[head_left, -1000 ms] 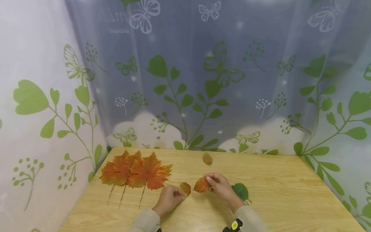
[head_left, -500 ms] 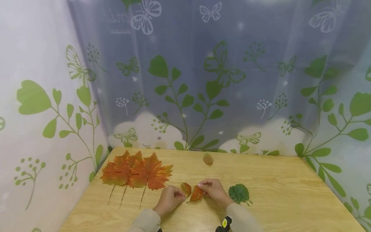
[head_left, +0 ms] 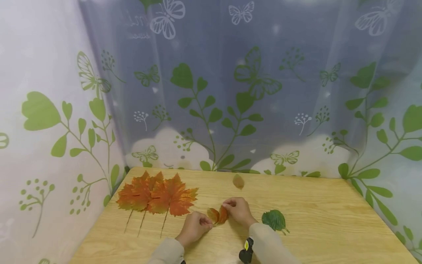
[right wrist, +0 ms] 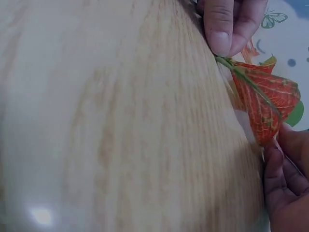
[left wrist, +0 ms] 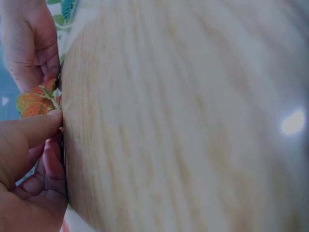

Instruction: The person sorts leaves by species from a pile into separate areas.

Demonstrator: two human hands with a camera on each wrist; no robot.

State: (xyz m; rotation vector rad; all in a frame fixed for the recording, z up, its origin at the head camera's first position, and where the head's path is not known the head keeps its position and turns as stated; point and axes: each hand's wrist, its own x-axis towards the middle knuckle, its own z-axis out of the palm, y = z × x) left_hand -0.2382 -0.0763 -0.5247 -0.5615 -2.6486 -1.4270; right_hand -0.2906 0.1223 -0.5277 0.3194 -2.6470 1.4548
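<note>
Two small orange-green artificial leaves meet between the hands near the table's middle. My left hand (head_left: 194, 228) pinches at the stem end, with the left leaf (head_left: 212, 213) just beyond its fingertips. The right hand (head_left: 240, 212) pinches the edge of the redder right leaf (head_left: 223, 214) between thumb and fingers. In the right wrist view, this red veined leaf (right wrist: 265, 96) stands tilted, its green stem running to the left hand's thumb (right wrist: 220, 42); the other leaf is mostly hidden behind it. In the left wrist view, the leaves (left wrist: 36, 104) show between both hands.
Several large orange maple leaves (head_left: 158, 194) with dark stems lie overlapping at the left of the wooden table (head_left: 316, 212). A green leaf (head_left: 274, 220) lies right of the right hand. One small brownish leaf (head_left: 238, 181) lies near the back edge, before a printed curtain (head_left: 211, 110).
The right hand has moved left with the red leaf, turning its stem end down toward the left hand and bringing it against the other leaf. The green leaf is now uncovered. The left hand stays put.
</note>
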